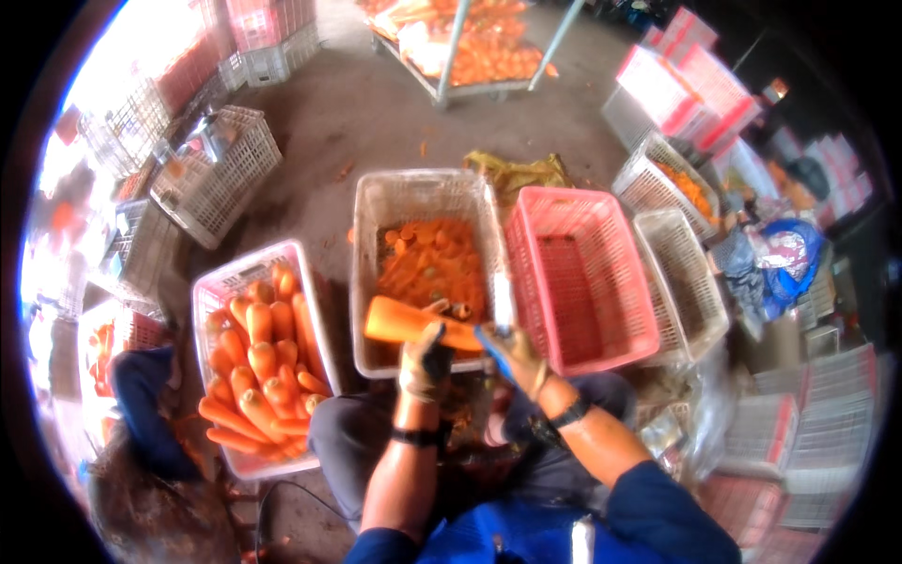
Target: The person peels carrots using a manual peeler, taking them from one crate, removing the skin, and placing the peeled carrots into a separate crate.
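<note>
My gloved left hand (424,363) grips a large orange carrot (405,323), held slanting over the near edge of a white plastic crate (366,233). Carrot trimmings and peelings (433,254) lie in that crate. At the carrot's right end, my right hand (523,358) is closed around a blue-handled tool (497,352); its working edge is too blurred to name. A pale flat piece (503,296) stands up just beyond this hand, and I cannot tell whether it belongs to the tool. To the left, whole carrots (261,359) fill another crate (310,282).
A pink plastic crate (532,282) stands right of the trimmings, beside a narrow white crate (712,303). Ahead is a wheeled cart (486,88) loaded with carrots. Another person's sleeve (144,409) shows at left. A cable (282,486) runs along the floor near my leg.
</note>
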A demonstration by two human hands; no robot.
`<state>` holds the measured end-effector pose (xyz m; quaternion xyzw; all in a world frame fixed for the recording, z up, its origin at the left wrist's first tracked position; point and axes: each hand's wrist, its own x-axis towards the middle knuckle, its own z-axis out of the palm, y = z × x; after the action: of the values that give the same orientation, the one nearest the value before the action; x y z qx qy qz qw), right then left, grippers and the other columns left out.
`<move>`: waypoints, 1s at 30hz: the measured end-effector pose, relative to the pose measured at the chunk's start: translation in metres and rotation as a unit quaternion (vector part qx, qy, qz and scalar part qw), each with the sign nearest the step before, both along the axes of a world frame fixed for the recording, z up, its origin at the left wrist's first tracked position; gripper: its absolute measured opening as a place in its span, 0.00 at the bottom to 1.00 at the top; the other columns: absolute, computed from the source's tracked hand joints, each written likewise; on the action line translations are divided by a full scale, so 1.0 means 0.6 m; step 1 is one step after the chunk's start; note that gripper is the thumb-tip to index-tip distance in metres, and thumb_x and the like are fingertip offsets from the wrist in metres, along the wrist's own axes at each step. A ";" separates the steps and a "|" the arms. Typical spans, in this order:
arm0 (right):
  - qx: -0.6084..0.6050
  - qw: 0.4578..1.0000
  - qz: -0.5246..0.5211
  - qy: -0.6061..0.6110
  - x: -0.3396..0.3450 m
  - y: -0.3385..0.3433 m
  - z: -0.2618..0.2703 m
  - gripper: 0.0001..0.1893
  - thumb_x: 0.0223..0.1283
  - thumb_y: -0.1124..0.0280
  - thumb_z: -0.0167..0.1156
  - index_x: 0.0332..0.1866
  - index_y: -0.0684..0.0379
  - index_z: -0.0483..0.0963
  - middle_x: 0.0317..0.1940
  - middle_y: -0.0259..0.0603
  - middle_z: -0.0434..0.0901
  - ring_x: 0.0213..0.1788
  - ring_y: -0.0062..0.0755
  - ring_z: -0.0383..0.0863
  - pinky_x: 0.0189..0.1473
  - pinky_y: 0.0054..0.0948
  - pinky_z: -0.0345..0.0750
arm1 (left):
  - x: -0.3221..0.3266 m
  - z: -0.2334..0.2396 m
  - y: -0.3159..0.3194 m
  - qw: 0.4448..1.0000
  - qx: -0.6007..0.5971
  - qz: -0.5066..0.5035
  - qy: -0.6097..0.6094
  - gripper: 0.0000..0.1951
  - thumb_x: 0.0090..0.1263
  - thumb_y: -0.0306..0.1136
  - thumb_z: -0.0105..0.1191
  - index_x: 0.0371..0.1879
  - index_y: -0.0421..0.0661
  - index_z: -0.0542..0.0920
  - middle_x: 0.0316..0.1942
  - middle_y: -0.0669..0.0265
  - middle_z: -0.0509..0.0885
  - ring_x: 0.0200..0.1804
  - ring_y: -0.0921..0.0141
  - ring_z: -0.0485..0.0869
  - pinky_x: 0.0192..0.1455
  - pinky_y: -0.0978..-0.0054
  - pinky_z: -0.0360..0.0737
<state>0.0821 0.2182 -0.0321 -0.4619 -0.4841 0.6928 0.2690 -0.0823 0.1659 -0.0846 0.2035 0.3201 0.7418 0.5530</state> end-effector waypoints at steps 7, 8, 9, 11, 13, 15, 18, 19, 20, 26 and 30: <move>0.319 0.919 -0.069 -0.220 -0.021 -0.027 -0.059 0.18 0.70 0.56 0.61 0.43 0.63 0.79 0.25 0.48 0.81 0.28 0.40 0.82 0.33 0.37 0.78 | 0.014 -0.002 0.005 0.996 0.015 0.088 0.001 0.26 0.74 0.26 0.52 0.71 0.35 0.65 0.54 0.56 0.82 0.55 0.68 0.81 0.62 0.70 0.77; 0.329 0.916 -0.070 -0.220 -0.030 -0.033 -0.064 0.15 0.69 0.59 0.60 0.40 0.64 0.79 0.27 0.58 0.80 0.31 0.53 0.82 0.36 0.47 0.75 | 0.014 -0.021 0.001 0.989 0.018 0.113 0.092 0.27 0.74 0.26 0.52 0.71 0.35 0.65 0.55 0.55 0.82 0.55 0.67 0.81 0.62 0.71 0.77; 0.305 0.923 -0.057 -0.228 -0.037 -0.032 -0.068 0.14 0.70 0.61 0.60 0.42 0.64 0.79 0.30 0.56 0.81 0.34 0.49 0.83 0.38 0.44 0.76 | 0.013 -0.033 -0.004 0.978 0.003 0.114 0.176 0.27 0.74 0.26 0.52 0.71 0.35 0.65 0.54 0.56 0.82 0.55 0.67 0.81 0.62 0.70 0.78; 0.256 0.935 -0.029 -0.242 -0.052 -0.024 -0.083 0.13 0.71 0.64 0.59 0.46 0.65 0.79 0.36 0.52 0.85 0.38 0.41 0.85 0.42 0.38 0.79 | 0.003 -0.058 -0.016 0.931 -0.018 0.120 0.344 0.27 0.73 0.27 0.53 0.71 0.37 0.66 0.52 0.57 0.83 0.54 0.67 0.82 0.61 0.70 0.78; 0.293 0.925 -0.059 -0.235 -0.063 -0.009 -0.120 0.12 0.70 0.66 0.58 0.47 0.65 0.79 0.35 0.56 0.85 0.39 0.48 0.85 0.42 0.42 0.79 | -0.004 -0.077 -0.018 0.851 -0.014 0.139 0.505 0.27 0.73 0.27 0.53 0.70 0.38 0.67 0.49 0.58 0.84 0.51 0.67 0.82 0.59 0.69 0.79; 0.319 0.916 -0.068 -0.236 -0.074 0.006 -0.145 0.12 0.67 0.67 0.57 0.47 0.64 0.80 0.32 0.60 0.83 0.38 0.59 0.86 0.42 0.48 0.80 | -0.003 -0.075 -0.013 0.903 -0.021 0.149 0.402 0.27 0.72 0.27 0.54 0.70 0.39 0.68 0.45 0.61 0.84 0.47 0.67 0.83 0.54 0.70 0.80; 0.500 0.721 0.197 -0.438 -0.092 -0.011 -0.146 0.14 0.66 0.66 0.56 0.47 0.65 0.81 0.27 0.56 0.84 0.33 0.48 0.87 0.35 0.45 0.81 | 0.000 -0.044 -0.007 0.983 -0.029 0.127 -0.130 0.21 0.69 0.26 0.56 0.61 0.40 0.75 0.42 0.61 0.85 0.42 0.67 0.84 0.49 0.71 0.81; 0.516 0.700 0.246 -0.428 -0.087 -0.012 -0.162 0.14 0.67 0.65 0.56 0.48 0.64 0.80 0.27 0.54 0.84 0.31 0.47 0.86 0.33 0.44 0.80 | -0.004 -0.020 0.000 0.960 -0.003 0.115 -0.257 0.15 0.68 0.25 0.57 0.53 0.39 0.81 0.44 0.59 0.87 0.44 0.66 0.86 0.51 0.71 0.82; 0.446 0.782 0.246 -0.359 -0.067 -0.024 -0.181 0.14 0.68 0.63 0.56 0.48 0.62 0.79 0.27 0.51 0.83 0.29 0.45 0.85 0.31 0.43 0.79 | -0.010 -0.045 -0.009 0.962 0.003 0.047 -0.270 0.23 0.66 0.26 0.56 0.62 0.36 0.76 0.48 0.62 0.85 0.46 0.72 0.82 0.52 0.75 0.78; 0.168 0.960 0.074 -0.210 -0.016 -0.019 -0.167 0.16 0.74 0.60 0.50 0.51 0.61 0.79 0.47 0.52 0.82 0.42 0.46 0.83 0.44 0.41 0.77 | -0.009 0.013 0.004 0.996 -0.033 0.076 -0.014 0.27 0.64 0.28 0.57 0.64 0.31 0.73 0.53 0.55 0.83 0.52 0.68 0.82 0.58 0.73 0.78; 0.239 0.954 -0.021 -0.179 -0.019 -0.015 -0.113 0.16 0.70 0.64 0.57 0.56 0.62 0.79 0.46 0.52 0.85 0.50 0.44 0.85 0.52 0.38 0.78 | 0.015 0.052 0.011 0.998 -0.047 0.039 0.024 0.29 0.66 0.30 0.60 0.65 0.31 0.71 0.55 0.53 0.82 0.56 0.66 0.81 0.62 0.69 0.77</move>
<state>0.0708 0.2093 -0.1001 -0.5104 -0.6659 0.4568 0.2956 -0.0734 0.1726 -0.0536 0.1824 0.3752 0.7423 0.5243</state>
